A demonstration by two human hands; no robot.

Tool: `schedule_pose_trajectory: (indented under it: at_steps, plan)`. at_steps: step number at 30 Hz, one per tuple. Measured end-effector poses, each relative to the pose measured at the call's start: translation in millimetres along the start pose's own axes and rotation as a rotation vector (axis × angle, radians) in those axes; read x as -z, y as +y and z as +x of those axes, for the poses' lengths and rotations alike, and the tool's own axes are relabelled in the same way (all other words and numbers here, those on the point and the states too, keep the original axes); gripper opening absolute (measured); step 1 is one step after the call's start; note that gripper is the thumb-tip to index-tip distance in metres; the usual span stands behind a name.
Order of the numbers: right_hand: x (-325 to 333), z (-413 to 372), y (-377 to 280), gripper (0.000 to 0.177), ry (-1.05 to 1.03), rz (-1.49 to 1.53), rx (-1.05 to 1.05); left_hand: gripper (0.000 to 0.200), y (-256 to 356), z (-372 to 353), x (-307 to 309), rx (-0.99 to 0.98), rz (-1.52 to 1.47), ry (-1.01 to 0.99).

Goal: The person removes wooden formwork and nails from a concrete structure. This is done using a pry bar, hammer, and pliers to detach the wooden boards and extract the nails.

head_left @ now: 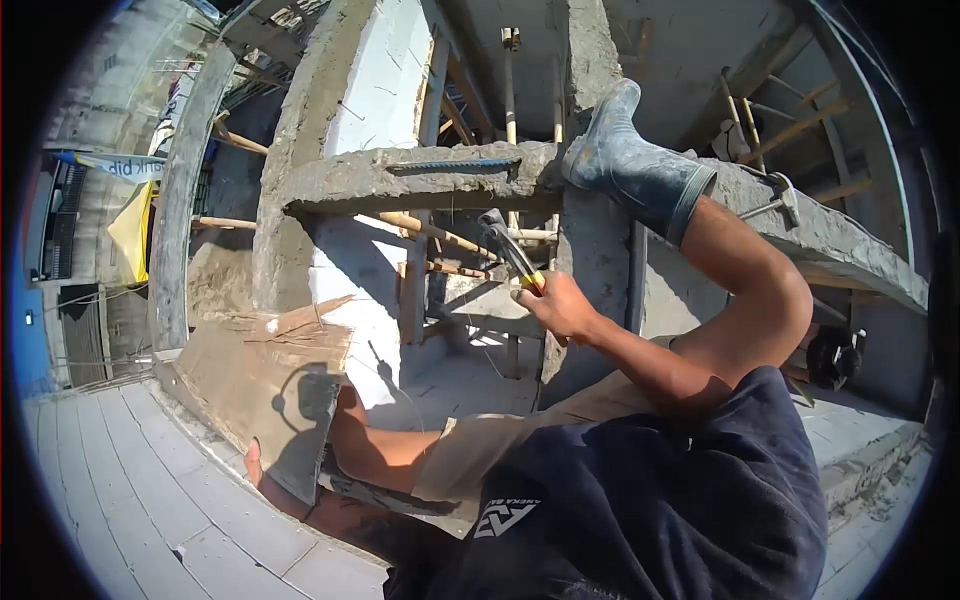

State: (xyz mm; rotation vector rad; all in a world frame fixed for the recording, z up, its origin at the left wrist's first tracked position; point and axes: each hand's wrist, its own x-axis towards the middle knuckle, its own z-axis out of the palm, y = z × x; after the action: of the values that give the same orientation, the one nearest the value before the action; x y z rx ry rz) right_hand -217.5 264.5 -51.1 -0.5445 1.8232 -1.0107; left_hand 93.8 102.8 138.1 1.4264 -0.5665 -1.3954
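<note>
Open space separates a broad board (235, 388) from a hammer (516, 256), leaving a hand room to pass. Beyond, a concrete beam (340, 181) and bamboo poles (442, 236) obstruct the way, while a booted leg (742, 245) bars the right.

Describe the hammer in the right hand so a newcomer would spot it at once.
Start at the boot; below and left of it in the picture is the right hand. The hammer juts from that fist, head toward the upper left. Yellow on its handle and the hand's grip set it apart from the tool lying right of the boot.
</note>
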Motion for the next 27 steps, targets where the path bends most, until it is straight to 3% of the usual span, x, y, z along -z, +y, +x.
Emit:
schedule_pose_trajectory:
  at_steps: [1, 2, 4, 6, 8, 11, 15, 19, 21, 23, 25, 27]
  plan:
    - [7.0, -4.0, -9.8, 0.028, 0.062, 0.004, 0.074, 0.057, 14.0, -17.6, 3.0, -0.020, 0.010, 0.054]
    - [10.2, -1.8, -11.4, 0.028, 0.035, 0.143, -0.015, 0.057, 20.9, -28.0, -1.6, -0.016, 0.021, 0.070]
    - [17.6, -0.5, -22.5, 0.027, 0.052, 0.221, 0.008, 0.057, 29.9, -38.8, -11.7, 0.021, 0.061, 0.043]
    - [20.2, 8.3, -17.5, 0.033, 0.125, 0.196, 0.122, 0.057, 34.0, -43.1, -8.8, 0.045, 0.084, 0.020]
    - [25.5, 5.6, -19.6, 0.034, 0.097, 0.259, 0.075, 0.056, 36.2, -45.3, 0.5, 0.171, 0.081, -0.116]
    - [33.6, 0.7, -22.4, 0.030, 0.131, 0.292, 0.089, 0.056, 37.1, -51.4, 0.8, 0.198, 0.070, -0.273]
    - [39.6, -1.4, -22.2, 0.029, 0.101, 0.312, 0.067, 0.053, 25.1, -57.0, -11.6, 0.344, 0.019, -0.335]
    - [34.7, 4.8, -17.7, 0.029, 0.106, 0.370, 0.049, 0.042, -16.5, -28.8, -7.5, 0.507, 0.077, -0.293]
    - [33.3, 7.4, -15.9, 0.028, 0.116, 0.405, 0.061, 0.036, -49.1, 39.8, 27.4, 0.670, 0.279, -0.351]
    - [32.9, 6.0, -19.3, 0.028, 0.118, 0.388, 0.049, 0.026, -75.1, 35.3, -11.7, 0.651, 0.434, -0.519]
    - [27.8, 8.4, -14.0, 0.029, 0.162, 0.384, 0.078, 0.021, -118.7, 93.8, -13.5, 0.943, 0.544, -0.586]
    - [28.8, 6.3, -14.9, 0.029, 0.164, 0.369, 0.056, 0.028, -167.5, 125.8, -14.0, 0.876, 0.488, -0.639]
